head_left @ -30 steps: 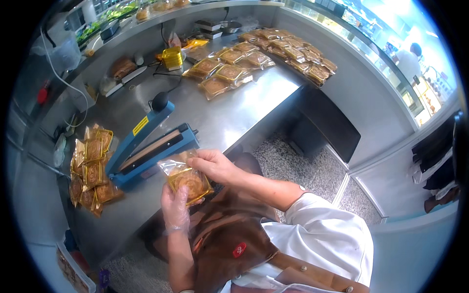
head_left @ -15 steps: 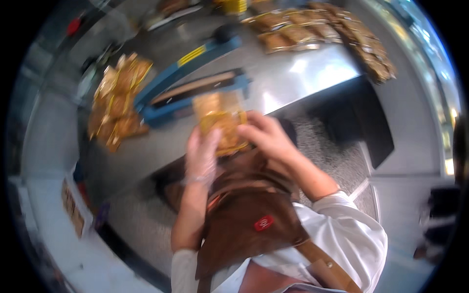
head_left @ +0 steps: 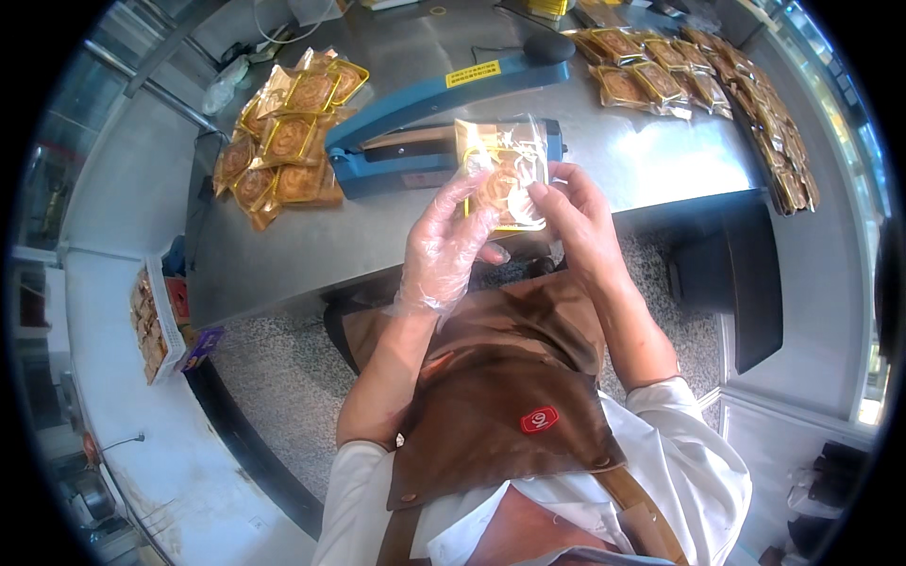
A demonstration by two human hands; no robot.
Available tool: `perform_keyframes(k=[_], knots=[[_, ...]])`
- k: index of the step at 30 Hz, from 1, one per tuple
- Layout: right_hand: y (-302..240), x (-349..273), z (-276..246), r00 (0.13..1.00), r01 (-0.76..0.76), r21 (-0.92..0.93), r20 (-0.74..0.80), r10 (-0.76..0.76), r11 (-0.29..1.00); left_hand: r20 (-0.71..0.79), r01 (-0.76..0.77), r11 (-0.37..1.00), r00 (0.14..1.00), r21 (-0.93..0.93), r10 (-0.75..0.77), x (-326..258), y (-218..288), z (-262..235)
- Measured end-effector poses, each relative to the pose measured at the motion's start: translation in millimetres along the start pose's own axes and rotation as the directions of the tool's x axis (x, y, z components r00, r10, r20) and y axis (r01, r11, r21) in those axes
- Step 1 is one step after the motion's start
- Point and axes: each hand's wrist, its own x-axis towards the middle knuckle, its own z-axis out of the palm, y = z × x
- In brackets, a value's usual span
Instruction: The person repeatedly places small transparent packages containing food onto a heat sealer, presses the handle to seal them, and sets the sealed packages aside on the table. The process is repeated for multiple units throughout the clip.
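A clear plastic bag with a round golden-brown pastry in a yellow-edged tray (head_left: 505,189) is held upright between my two hands. My left hand (head_left: 442,241), in a clear plastic glove, grips its left edge with the thumb in front. My bare right hand (head_left: 587,215) pinches its right edge between thumb and fingers. The bag's upper part overlaps the right end of a blue bag sealer (head_left: 412,111) behind it. Whether bag and sealer touch, I cannot tell. The sealer's long arm is raised, its black knob at upper right.
Several bagged pastries (head_left: 291,137) are heaped left of the sealer. More bagged pastries (head_left: 656,80) lie at the back right of the metal table (head_left: 283,255), beside long rows of packets (head_left: 769,123). Below the right edge stands a dark bin-like box (head_left: 746,283). A white basket (head_left: 170,330) sits at left.
Both hands have moved the bagged pastry forward, so it now overlaps more of the sealer's right end. The view has shifted, and the sealer arm remains raised.
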Motion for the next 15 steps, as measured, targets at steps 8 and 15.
perform_keyframes(k=[8,15], knots=[[4,24,7,0.959,0.285,-0.37,0.118,-0.259,0.884,-0.067,-0.033,0.999,0.997,0.002,0.033,20,1,-8],[1,43,8,0.938,0.346,-0.49,0.201,-0.282,0.8,-0.059,-0.057,0.998,0.997,0.006,0.058,22,1,-10]])
